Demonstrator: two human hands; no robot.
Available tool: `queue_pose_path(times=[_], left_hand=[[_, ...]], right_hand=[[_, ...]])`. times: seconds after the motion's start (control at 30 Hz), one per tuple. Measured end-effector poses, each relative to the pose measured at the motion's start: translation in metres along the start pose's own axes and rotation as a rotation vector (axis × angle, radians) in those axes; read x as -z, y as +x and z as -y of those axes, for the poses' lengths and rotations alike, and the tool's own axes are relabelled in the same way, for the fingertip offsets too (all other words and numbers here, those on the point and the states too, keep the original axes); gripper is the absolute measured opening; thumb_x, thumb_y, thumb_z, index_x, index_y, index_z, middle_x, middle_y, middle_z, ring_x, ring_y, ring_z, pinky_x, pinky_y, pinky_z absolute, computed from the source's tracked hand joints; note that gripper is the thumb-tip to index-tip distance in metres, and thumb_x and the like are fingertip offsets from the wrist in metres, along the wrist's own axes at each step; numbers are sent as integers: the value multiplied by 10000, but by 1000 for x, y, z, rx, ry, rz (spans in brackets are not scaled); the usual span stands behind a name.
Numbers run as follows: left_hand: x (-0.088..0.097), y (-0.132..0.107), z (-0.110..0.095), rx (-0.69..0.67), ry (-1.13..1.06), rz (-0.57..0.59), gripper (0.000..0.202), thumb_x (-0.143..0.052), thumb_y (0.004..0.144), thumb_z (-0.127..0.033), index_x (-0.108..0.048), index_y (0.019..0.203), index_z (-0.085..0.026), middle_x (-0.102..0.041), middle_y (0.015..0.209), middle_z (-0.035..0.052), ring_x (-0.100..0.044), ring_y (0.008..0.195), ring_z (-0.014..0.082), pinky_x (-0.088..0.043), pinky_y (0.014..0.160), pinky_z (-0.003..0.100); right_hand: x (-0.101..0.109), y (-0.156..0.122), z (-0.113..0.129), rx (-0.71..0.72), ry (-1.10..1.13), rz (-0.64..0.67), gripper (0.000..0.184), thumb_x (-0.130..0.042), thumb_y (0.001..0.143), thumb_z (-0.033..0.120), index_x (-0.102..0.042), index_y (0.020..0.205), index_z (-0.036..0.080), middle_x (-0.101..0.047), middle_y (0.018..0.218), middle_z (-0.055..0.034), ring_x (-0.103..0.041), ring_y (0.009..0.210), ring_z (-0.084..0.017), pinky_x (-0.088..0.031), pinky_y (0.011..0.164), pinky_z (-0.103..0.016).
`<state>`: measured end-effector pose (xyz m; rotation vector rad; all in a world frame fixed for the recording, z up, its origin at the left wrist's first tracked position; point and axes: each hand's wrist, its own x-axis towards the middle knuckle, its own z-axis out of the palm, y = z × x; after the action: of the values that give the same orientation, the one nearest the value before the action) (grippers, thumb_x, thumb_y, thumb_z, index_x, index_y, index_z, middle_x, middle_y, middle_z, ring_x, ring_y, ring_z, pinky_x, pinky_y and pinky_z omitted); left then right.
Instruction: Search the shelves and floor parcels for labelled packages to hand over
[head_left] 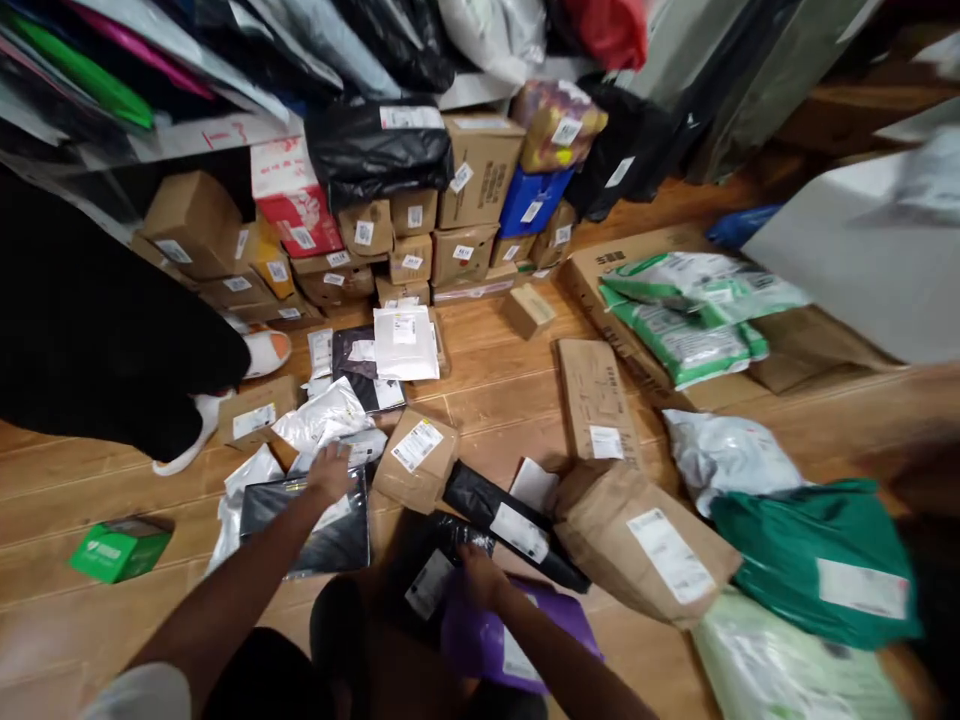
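My left hand (328, 478) reaches forward over a flat black parcel (259, 510), its fingers extended onto a grey plastic mailer (364, 447). It appears to touch the mailer without gripping it. Closer to my body, my right hand (478, 572) has its fingers closed on the edge of a black plastic parcel (409, 565) with a white label. Beneath my right forearm lies a purple mailer (465, 635). A brown cardboard box (439, 470) with a label sits between and ahead of both hands. Beside it rests a long black parcel (469, 492).
Labelled cardboard boxes (461, 255) are stacked below a shelf (180, 142) full of bagged parcels. Another person's leg (112, 330) stands at left, near a green box (120, 550). On the right lie a brown paper parcel (607, 525), a dark green bag (795, 530) and green-white packets (690, 340).
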<state>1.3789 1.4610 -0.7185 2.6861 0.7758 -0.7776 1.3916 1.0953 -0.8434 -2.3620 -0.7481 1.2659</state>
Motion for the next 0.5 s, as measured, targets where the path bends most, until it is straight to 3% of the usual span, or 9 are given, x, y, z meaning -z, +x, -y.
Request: queue_pose_path(times=[0.07, 0.13, 0.3, 0.4, 0.5], left_hand=[[-2, 39, 5, -72, 82, -19, 747, -742, 748, -265, -475, 1417, -65, -415, 1483, 248, -364, 1360, 404, -318, 1097, 451], [-9, 67, 5, -126, 148, -5, 733, -791, 680, -262, -545, 1337, -52, -498, 1388, 239, -437, 1285, 379, -373, 1041, 413], [-33, 94, -1, -132, 228, 21, 824, -779, 682, -334, -472, 1396, -58, -540, 1329, 257, -539, 1171, 378, -436, 953, 442], [-37, 96, 4, -122, 198, 48, 774, -768, 669, -297, -509, 1360, -66, -560, 1323, 254, -561, 1161, 375, -450, 945, 441], [-28, 95, 14, -114, 136, 89, 720, -813, 580, -268, -609, 1233, -42, -595, 1291, 262, -582, 1150, 387, -475, 919, 416]], right_hand=[[-17, 43, -12, 71, -41, 66, 976, -729, 520, 142, -463, 1455, 54, -392, 1555, -241, -358, 1454, -359, -307, 1198, -386], [-31, 70, -20, 89, -88, 48, 1108, -791, 485, 174, -379, 1505, 40, -305, 1595, -254, -267, 1491, -384, -286, 1212, -400], [-40, 86, -17, 27, -120, -215, 918, -777, 631, 220, -428, 1459, 31, -455, 1473, -232, -414, 1392, -338, -327, 1186, -377], [-27, 92, -4, -33, -166, -188, 907, -822, 595, 173, -477, 1421, 26, -486, 1417, -248, -473, 1310, -373, -391, 1126, -430], [-13, 108, 5, 17, -207, -106, 712, -868, 550, 159, -664, 1230, 104, -544, 1378, -216, -489, 1291, -390, -372, 1126, -464]])
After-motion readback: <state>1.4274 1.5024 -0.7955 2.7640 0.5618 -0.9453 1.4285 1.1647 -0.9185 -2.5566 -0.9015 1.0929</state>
